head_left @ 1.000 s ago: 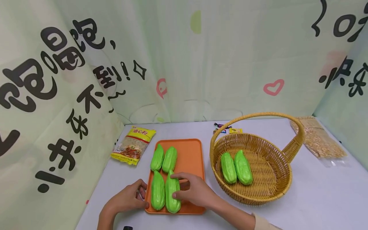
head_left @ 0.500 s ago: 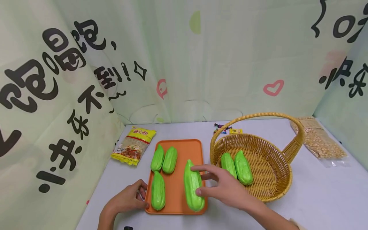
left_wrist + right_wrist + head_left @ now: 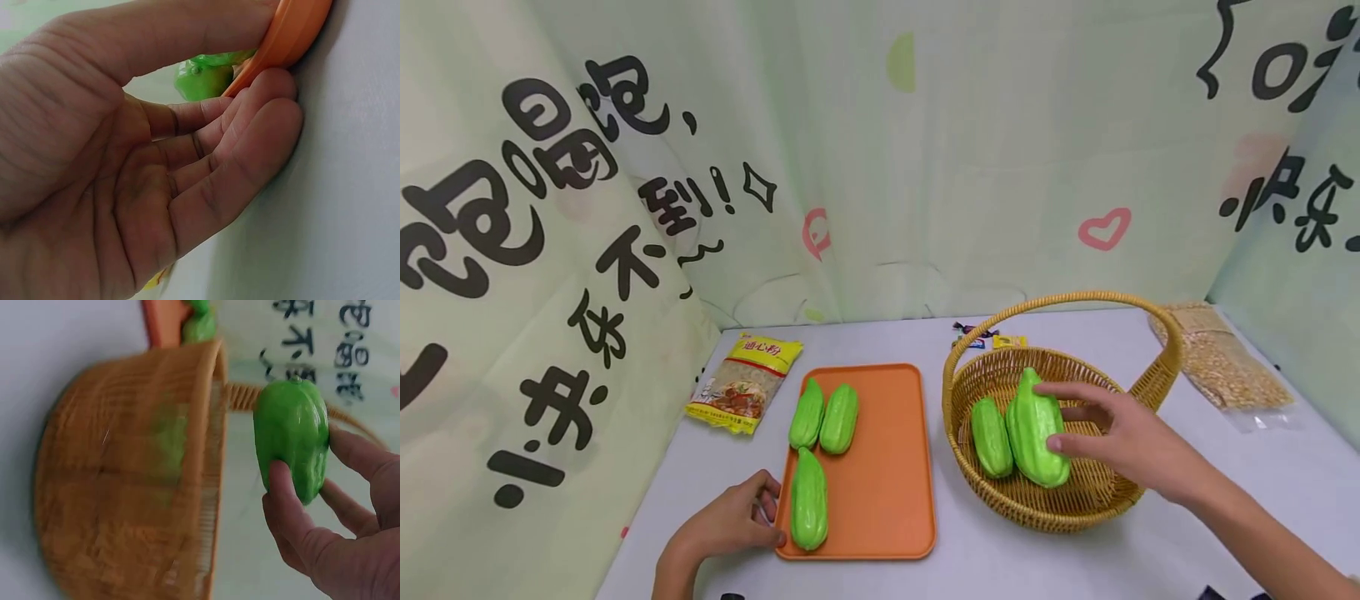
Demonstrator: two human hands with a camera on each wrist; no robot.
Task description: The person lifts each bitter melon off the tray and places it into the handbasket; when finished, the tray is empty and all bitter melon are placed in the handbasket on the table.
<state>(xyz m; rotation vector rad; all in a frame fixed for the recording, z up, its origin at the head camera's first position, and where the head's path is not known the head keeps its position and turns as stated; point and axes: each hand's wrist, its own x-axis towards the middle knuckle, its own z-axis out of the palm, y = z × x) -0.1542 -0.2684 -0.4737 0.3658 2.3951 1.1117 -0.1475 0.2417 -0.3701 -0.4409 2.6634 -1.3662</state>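
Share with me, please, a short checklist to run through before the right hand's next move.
1. Grip: ok, the right hand holds a green gourd between thumb and fingers.
2. Height: ok, the right wrist view shows it above the rim of the basket.
3. Landing spot: cannot tell, the hand hides part of the basket floor.
4. Tray steadied: ok, the left hand holds the orange tray at its left edge.
5. Tray emptied: not ok, three gourds lie there.

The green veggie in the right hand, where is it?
In the head view, the green veggie is over the wicker basket, right of the orange tray, in the right hand.
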